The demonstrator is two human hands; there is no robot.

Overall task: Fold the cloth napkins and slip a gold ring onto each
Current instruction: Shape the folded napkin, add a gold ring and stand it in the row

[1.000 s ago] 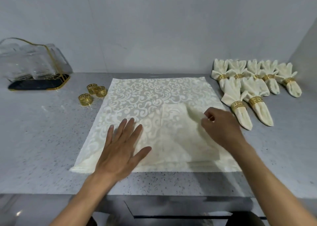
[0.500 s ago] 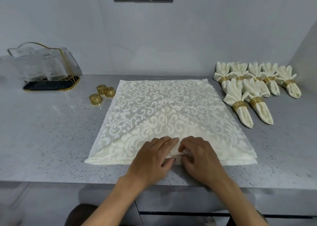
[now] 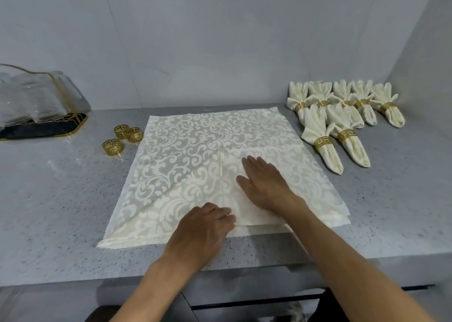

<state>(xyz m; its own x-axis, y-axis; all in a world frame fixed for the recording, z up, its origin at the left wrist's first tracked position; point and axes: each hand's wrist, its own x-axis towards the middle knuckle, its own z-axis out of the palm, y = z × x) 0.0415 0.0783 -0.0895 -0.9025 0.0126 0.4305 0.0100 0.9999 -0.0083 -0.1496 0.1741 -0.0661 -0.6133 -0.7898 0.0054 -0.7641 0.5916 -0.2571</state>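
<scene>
- A cream damask napkin [image 3: 195, 150] is spread flat on the grey speckled countertop [image 3: 53, 199]; its two near corners are folded up to a centre seam, so that a point is formed at the middle of the cloth.
- The right hand [image 3: 266, 187] is laid flat on the right-hand flap, with fingers straight and together, pointing away from the person; the tip of the fold lies just left of the fingertips.
- The left hand [image 3: 203, 231] is rested at the near edge of the napkin, its fingers extended and pressed on the cloth where the two flaps meet; nothing is gripped.
- Three loose gold rings [image 3: 122, 138] are seen well to the left of the left fingers, just beside the napkin's far left edge.
- Seven finished napkins [image 3: 342, 121], each held in a gold ring, are laid in two rows beyond and to the right of the right fingers.
- A glass holder on a dark gold-rimmed tray [image 3: 36, 116] is placed at far left.
</scene>
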